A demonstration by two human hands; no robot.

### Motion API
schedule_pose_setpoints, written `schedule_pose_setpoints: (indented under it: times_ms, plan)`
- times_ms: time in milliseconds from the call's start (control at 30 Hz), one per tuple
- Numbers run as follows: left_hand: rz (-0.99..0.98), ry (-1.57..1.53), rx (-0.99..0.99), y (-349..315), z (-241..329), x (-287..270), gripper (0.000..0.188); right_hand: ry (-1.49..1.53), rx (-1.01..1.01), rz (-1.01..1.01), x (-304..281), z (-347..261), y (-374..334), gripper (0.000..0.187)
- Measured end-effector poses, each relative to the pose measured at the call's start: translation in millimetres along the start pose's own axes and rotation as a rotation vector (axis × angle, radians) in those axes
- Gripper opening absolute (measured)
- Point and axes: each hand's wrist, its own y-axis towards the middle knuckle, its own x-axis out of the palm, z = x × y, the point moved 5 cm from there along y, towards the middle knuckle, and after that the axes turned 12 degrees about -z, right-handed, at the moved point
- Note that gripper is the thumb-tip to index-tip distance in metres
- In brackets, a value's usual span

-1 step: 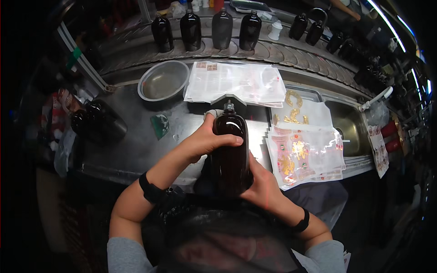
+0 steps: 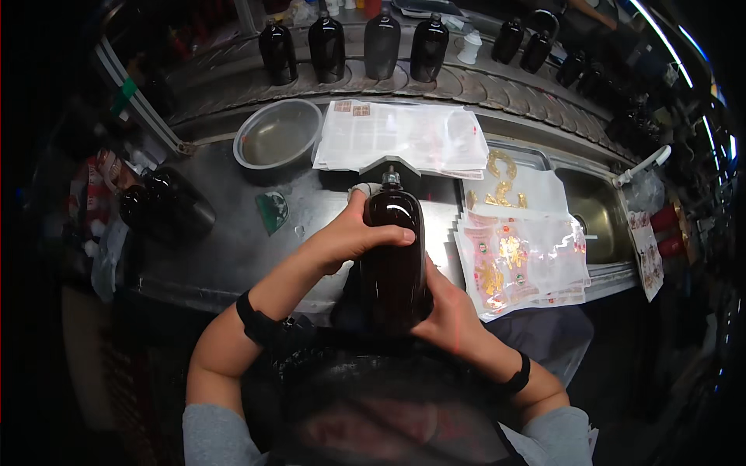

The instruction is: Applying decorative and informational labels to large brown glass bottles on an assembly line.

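Note:
Between my hands is a large dark brown, glossy bottle, its threaded neck pointing away from me. That neck is right at a grey angular bracket; whether they touch I cannot tell. My left hand wraps the bottle's upper left side, thumb across the front. Something white covers a fingertip of that hand. Low on the right side, my right hand grips the bottle, its fingers mostly hidden behind it. To the right lies a stack of transfer sheets printed in gold and red.
A grey bowl stands back left, beside white sheets. A green scraper-like piece lies on the metal table. Dark bottles line a slatted conveyor behind. At right is a sink; more dark bottles lie left.
The bowl and the far bottles appear slightly higher in the picture. My hands keep the same grip on the bottle.

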Motion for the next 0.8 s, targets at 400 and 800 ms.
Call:
schedule_pose_setpoints:
  times_ms: [400,800]
  plan:
    - [-0.010,-0.060,0.061,21.5,-14.6,-13.2,0.088,-0.033,0.112,-0.259,-60.1,14.0,11.2,0.089]
    - [0.284,0.628,0.045,9.4,97.6,-118.3,0.063,-0.308,0.083,0.461,-234.4,50.6,250.2,0.105]
